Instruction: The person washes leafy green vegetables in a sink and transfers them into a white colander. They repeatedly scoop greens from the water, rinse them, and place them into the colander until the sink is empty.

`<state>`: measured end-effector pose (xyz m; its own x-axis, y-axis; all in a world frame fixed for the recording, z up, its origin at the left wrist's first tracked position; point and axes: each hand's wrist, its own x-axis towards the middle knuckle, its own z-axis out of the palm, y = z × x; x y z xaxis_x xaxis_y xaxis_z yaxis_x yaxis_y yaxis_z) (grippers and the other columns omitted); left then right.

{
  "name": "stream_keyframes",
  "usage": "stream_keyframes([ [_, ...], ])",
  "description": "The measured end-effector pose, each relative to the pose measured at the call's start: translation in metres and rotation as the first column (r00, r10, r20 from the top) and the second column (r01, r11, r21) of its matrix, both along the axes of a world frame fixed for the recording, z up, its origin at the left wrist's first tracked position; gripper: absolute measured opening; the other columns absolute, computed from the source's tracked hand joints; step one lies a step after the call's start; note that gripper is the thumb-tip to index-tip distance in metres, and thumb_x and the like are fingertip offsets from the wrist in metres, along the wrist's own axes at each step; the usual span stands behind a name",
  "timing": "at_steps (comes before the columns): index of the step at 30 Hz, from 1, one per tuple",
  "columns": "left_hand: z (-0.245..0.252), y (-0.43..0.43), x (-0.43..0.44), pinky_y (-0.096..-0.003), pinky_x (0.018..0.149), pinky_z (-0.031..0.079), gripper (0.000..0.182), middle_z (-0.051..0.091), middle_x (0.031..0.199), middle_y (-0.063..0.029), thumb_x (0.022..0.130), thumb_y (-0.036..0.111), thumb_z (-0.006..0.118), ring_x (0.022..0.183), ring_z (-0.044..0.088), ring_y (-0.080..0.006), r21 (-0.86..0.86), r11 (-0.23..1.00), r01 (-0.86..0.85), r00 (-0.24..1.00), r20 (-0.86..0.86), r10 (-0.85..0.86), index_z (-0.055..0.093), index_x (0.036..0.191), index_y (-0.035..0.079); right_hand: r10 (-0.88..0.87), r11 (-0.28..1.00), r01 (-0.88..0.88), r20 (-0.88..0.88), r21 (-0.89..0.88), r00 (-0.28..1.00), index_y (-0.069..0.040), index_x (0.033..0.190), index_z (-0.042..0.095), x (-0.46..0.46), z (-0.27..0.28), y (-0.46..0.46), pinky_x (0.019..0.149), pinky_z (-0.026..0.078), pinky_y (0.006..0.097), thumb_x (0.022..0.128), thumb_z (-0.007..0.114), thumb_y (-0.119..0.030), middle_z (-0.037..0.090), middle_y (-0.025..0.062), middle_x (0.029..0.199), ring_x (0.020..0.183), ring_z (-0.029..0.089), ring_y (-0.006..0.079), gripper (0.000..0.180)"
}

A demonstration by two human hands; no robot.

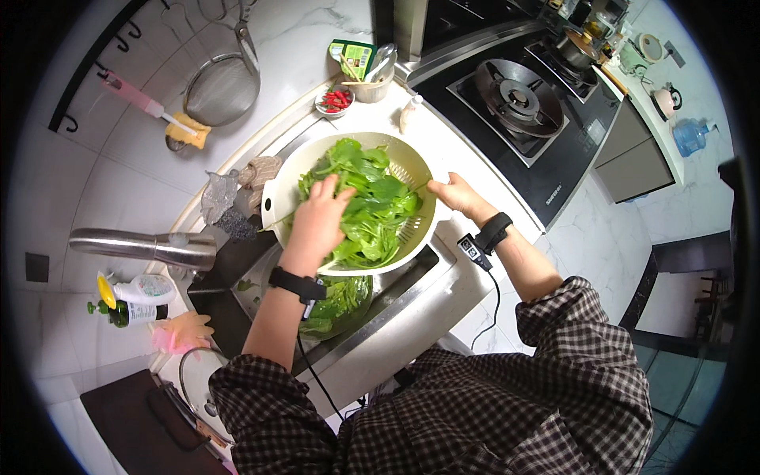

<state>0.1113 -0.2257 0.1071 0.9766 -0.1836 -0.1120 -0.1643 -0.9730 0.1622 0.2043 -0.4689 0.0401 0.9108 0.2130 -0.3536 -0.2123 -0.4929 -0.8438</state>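
Note:
A cream plastic colander (423, 252) heaped with wet leafy greens (371, 202) spans the sink and the white counter. My left hand (314, 222) lies over the near left of the heap, fingers somewhat spread among the leaves; whether they grip any is hidden. At the colander's right rim, my right hand (460, 195) is closed, with a thin green stem (419, 187) running from the heap to its thumb and fingertips. Below the colander, more greens (338, 303) sit in a clear bowl (365, 306) inside the steel sink (409, 297), partly covered by the colander and my left wrist.
A steel faucet (148, 248) reaches from the left. Behind the colander stand a bowl of red chilies (336, 101), a utensil pot (374, 91) and a small bottle (409, 113). A gas burner (519, 98) is at upper right. Cables (496, 303) hang from both wristbands.

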Motion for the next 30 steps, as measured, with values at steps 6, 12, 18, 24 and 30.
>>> stream_keyframes([
  [6,-0.007,0.009,0.03,-0.0382,0.092,0.04,0.059,0.033,0.13,-0.0173,0.055,-0.002,0.063,0.12,0.032,-0.0324,-0.167,0.967,-0.192,0.964,0.154,0.218,0.051,0.112,0.002,0.006,1.0,-0.006,0.002,0.001,1.0,0.017,0.104,0.047,-0.004,0.008,0.0,0.082,0.043,0.0325,0.067,0.058,-0.031,0.056,0.0258,0.098,0.091,0.055,0.0291,0.062],
  [12,-0.035,-0.048,0.036,-0.0554,0.095,0.025,0.06,0.034,0.13,-0.0112,0.058,0.016,0.069,0.125,0.025,-0.0265,0.035,0.991,-0.129,0.986,0.108,0.125,0.049,0.114,0.008,0.03,0.999,-0.03,-0.009,0.024,1.0,0.016,0.096,0.052,-0.008,0.017,0.003,0.075,0.045,0.0316,0.068,0.058,-0.028,0.059,0.0227,0.088,0.083,0.058,0.0264,0.052],
  [18,-0.021,-0.037,0.037,-0.0567,0.096,0.023,0.069,0.024,0.137,-0.012,0.058,0.016,0.072,0.128,0.019,-0.0281,-0.063,0.993,-0.104,0.994,-0.04,0.101,0.045,0.122,0.013,0.019,0.999,-0.019,-0.003,0.048,1.0,0.016,0.098,0.051,-0.003,0.006,0.002,0.078,0.044,0.0321,0.069,0.056,-0.029,0.059,0.0237,0.091,0.085,0.057,0.027,0.054],
  [24,0.028,-0.021,0.013,-0.0571,0.097,0.023,0.075,0.018,0.14,-0.013,0.064,0.021,0.071,0.129,0.018,-0.0306,-0.098,0.992,-0.079,0.996,-0.038,0.075,0.037,0.13,0.022,-0.008,1.0,0.008,-0.01,-0.025,1.0,0.018,0.102,0.047,0.0,-0.002,0.002,0.081,0.044,0.0325,0.069,0.056,-0.031,0.057,0.0264,0.095,0.09,0.056,0.0293,0.06],
  [30,0.037,-0.013,0.0,-0.0449,0.096,0.031,0.064,0.037,0.13,-0.0173,0.077,0.012,0.058,0.121,0.034,-0.0322,-0.601,0.799,0.02,0.989,0.128,0.071,0.028,0.133,0.015,0.029,0.999,-0.029,-0.009,0.026,1.0,0.017,0.096,0.051,-0.001,0.003,0.0,0.075,0.045,0.0313,0.069,0.056,-0.031,0.059,0.0227,0.087,0.082,0.057,0.0258,0.055],
])
